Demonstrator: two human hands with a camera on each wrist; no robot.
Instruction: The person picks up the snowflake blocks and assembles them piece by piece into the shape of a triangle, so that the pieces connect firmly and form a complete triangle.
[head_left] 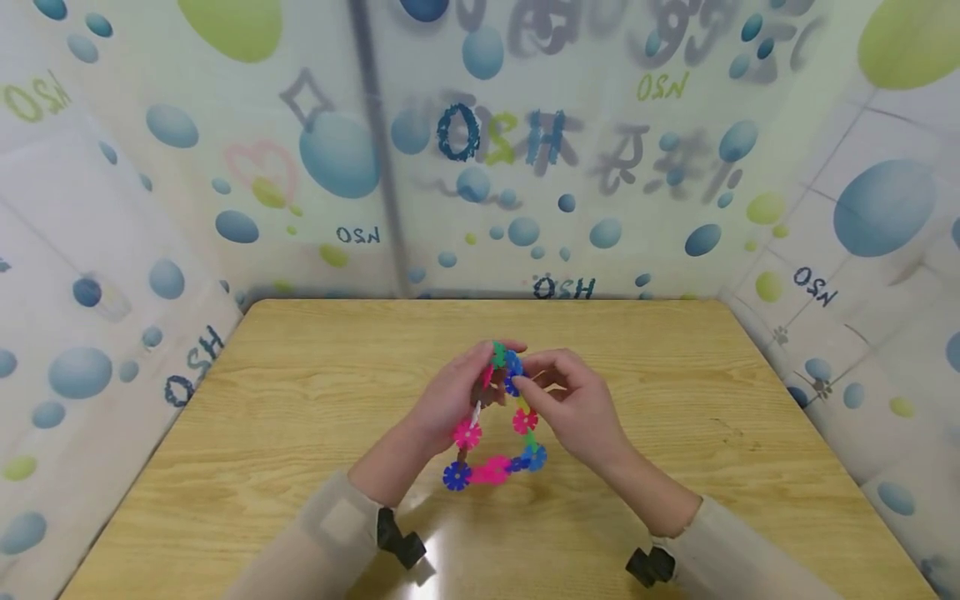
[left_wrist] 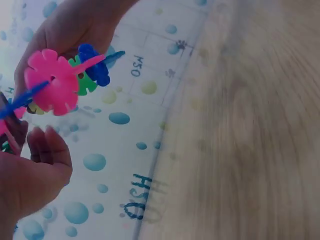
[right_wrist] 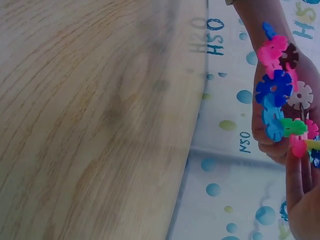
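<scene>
A loop of slotted plastic snowflake discs, joined edge to edge, hangs over the table between both hands. My left hand (head_left: 447, 398) holds its upper left part, thumb by a green disc (head_left: 499, 356). With thumb and fingertips, my right hand (head_left: 583, 412) pinches a dark blue disc (head_left: 513, 383) on the upper right. Lower down hang a pink disc (head_left: 467, 433), a dark blue corner disc (head_left: 456, 476) and a light blue disc (head_left: 534, 456). In the right wrist view, a white disc (right_wrist: 301, 95) shows near my left palm. Fingers hide some discs at the top.
Underneath lies a wood-grain table (head_left: 315, 358), its far edge against a wall sheet (head_left: 480, 233) printed with bubbles and letters. Similar sheets stand at both sides. Each sleeve cuff has a small black device (head_left: 651, 566) on it.
</scene>
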